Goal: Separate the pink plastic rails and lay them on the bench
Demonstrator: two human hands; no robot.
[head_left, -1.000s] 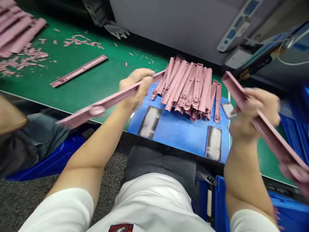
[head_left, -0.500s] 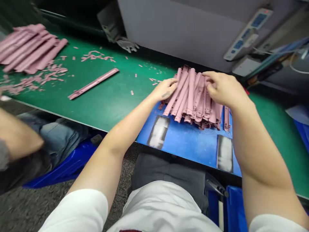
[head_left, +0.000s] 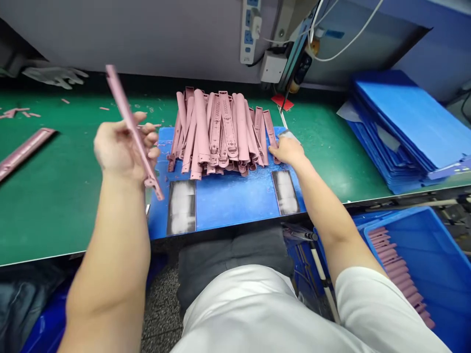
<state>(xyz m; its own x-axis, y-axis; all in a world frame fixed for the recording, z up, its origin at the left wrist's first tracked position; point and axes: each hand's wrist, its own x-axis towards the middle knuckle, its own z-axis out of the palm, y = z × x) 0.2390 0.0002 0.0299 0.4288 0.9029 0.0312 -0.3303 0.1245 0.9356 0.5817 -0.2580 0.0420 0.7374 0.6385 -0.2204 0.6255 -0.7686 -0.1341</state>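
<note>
My left hand (head_left: 127, 147) is raised left of the pile, closed on one long pink strip (head_left: 128, 115) that slants down to the right. The pile of pink strips (head_left: 221, 132) lies on a blue sheet (head_left: 231, 198) with two grey-white patches. At the pile's right end, my right hand (head_left: 289, 148) is at the sheet's back corner, with its thumb by the outermost strip. A greyish thing (head_left: 290, 136) shows at its fingers; what it is I cannot tell.
Another pink strip (head_left: 24, 152) lies on the green table (head_left: 47, 211) at the left. Stacked blue sheets (head_left: 412, 122) stand at the right. Below them a blue crate (head_left: 437, 255) holds pink strips. A power strip (head_left: 250, 34) hangs behind the pile.
The view has swung right. My left hand has left the pile and now holds a pink strip up. My right hand has moved from the pile's top to the sheet's right corner.
</note>
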